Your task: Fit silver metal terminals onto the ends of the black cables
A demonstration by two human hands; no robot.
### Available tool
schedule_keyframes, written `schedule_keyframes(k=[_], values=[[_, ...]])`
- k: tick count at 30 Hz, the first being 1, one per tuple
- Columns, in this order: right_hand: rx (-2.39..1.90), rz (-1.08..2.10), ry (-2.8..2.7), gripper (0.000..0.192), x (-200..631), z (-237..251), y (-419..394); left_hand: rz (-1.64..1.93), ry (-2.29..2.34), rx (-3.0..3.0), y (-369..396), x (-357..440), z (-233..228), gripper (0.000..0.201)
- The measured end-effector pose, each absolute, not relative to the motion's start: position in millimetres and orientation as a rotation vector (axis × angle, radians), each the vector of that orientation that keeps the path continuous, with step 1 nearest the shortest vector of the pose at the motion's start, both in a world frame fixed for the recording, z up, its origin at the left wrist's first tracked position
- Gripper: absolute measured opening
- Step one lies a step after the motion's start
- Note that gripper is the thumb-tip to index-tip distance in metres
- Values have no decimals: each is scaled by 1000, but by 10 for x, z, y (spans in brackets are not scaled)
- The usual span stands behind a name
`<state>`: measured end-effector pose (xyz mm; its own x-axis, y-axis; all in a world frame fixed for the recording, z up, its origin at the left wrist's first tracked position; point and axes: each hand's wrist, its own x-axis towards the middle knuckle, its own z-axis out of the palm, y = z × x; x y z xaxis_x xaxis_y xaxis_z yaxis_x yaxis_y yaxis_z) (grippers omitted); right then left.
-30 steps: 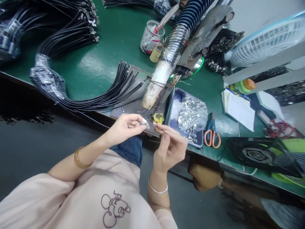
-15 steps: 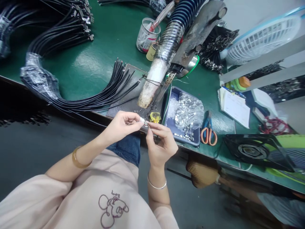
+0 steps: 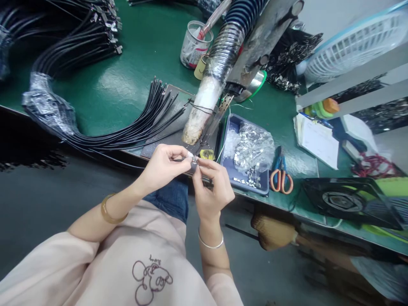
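Note:
My left hand (image 3: 167, 166) is closed in a pinch on the end of a black cable (image 3: 130, 164), which runs back to the bundle on the left. At the cable's tip sits a small shiny metal connector (image 3: 195, 159), between the fingertips of both hands. The thumb and fingers of my right hand (image 3: 214, 182) pinch this connector from the other side; its finer detail is too small to make out. Just beyond the fingers lies a yellow piece (image 3: 207, 154) on the dark work plate (image 3: 149, 148). A bundle of black cables (image 3: 111, 138) rests with its stripped ends on that plate.
A hose with a whitish nozzle (image 3: 199, 114) hangs over the plate. Right of it stand a blue tray (image 3: 267, 187) of small metal parts, orange-handled pliers (image 3: 281, 176) and a black fan (image 3: 344, 199). A clear cup (image 3: 191, 44) is behind. Another person's arm (image 3: 325, 250) shows at lower right.
My right hand has shifted slightly left and its fingers have closed nearer to the left fingertips. The black cable shows more clearly in my left hand.

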<state>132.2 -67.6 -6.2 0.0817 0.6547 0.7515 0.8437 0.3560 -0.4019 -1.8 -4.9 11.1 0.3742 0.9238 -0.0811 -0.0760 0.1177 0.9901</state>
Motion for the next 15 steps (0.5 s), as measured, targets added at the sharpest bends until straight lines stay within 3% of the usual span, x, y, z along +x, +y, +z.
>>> schedule_keyframes(k=[15], values=[[-1353,-138,-1601,15,1357,-25,-589,941,945,1211,3,45,112,19]])
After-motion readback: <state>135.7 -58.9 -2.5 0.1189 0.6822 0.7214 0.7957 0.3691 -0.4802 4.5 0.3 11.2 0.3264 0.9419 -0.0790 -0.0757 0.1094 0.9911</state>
